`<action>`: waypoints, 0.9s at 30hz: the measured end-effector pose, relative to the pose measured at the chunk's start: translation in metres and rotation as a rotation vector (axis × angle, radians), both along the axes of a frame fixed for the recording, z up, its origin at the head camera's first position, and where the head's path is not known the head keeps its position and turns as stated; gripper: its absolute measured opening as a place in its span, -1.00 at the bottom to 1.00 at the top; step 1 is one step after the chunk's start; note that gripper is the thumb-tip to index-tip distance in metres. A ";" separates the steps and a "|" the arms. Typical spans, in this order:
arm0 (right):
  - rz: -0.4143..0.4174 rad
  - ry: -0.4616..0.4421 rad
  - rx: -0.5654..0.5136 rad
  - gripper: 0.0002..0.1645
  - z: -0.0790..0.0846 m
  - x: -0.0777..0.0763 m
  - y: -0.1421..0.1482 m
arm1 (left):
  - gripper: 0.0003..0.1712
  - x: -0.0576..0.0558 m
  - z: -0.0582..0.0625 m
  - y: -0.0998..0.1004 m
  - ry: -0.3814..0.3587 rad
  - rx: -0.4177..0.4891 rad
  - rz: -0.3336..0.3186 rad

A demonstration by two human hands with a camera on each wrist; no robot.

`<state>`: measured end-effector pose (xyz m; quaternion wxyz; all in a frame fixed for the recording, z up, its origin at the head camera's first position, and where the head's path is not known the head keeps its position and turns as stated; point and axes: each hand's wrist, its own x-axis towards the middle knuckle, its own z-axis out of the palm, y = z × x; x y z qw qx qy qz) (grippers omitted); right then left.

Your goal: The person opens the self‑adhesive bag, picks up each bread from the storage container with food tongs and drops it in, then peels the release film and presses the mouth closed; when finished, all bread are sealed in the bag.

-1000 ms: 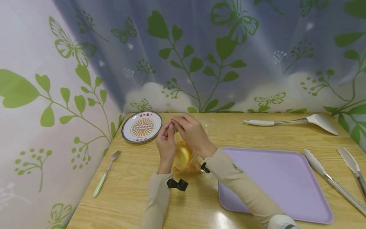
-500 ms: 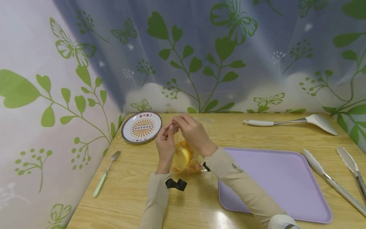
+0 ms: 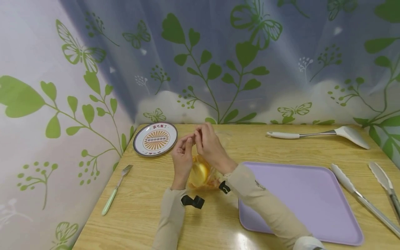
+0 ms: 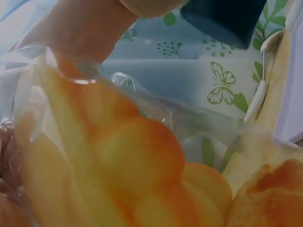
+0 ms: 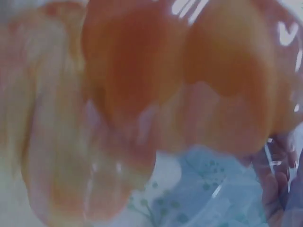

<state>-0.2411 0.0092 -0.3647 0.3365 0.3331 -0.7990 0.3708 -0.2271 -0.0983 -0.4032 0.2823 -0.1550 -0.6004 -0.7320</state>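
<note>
A clear plastic bag (image 4: pixel 163 111) stands on the table between my two hands, holding golden-yellow, orange-browned pieces that look like bread (image 3: pixel 200 172). My left hand (image 3: pixel 182 161) pinches the bag's top edge between thumb and fingers. Beside it, my right hand (image 3: pixel 211 147) pinches the same edge, fingertips close to the left ones. The thin plastic between the fingertips hardly shows in the head view. Both wrist views are filled by the lobed bread (image 4: pixel 137 161) seen through shiny film; in the right one, the bread (image 5: pixel 142 71) is blurred.
A round patterned plate (image 3: pixel 156 139) lies back left, with a green-handled fork (image 3: pixel 116 189) nearer the front. On the right lie a purple tray (image 3: pixel 300 201), a white-headed turner (image 3: pixel 318 133) and tongs (image 3: pixel 359 194). A printed curtain (image 3: pixel 215 62) borders the table.
My right fingertips have shifted a little to the right and up, opening a slight gap from the left ones. My left hand stays nearly in place.
</note>
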 end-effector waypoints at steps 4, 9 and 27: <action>0.042 -0.256 -0.127 -0.87 0.001 0.004 0.000 | -0.54 0.000 -0.001 0.000 0.007 -0.009 -0.008; 0.099 -0.475 -0.256 -0.79 0.008 0.004 0.009 | -0.56 -0.001 -0.003 0.001 0.033 0.026 -0.051; 0.061 -0.220 -0.176 -0.77 0.003 0.005 0.008 | -0.45 0.000 -0.002 -0.002 0.024 0.039 -0.032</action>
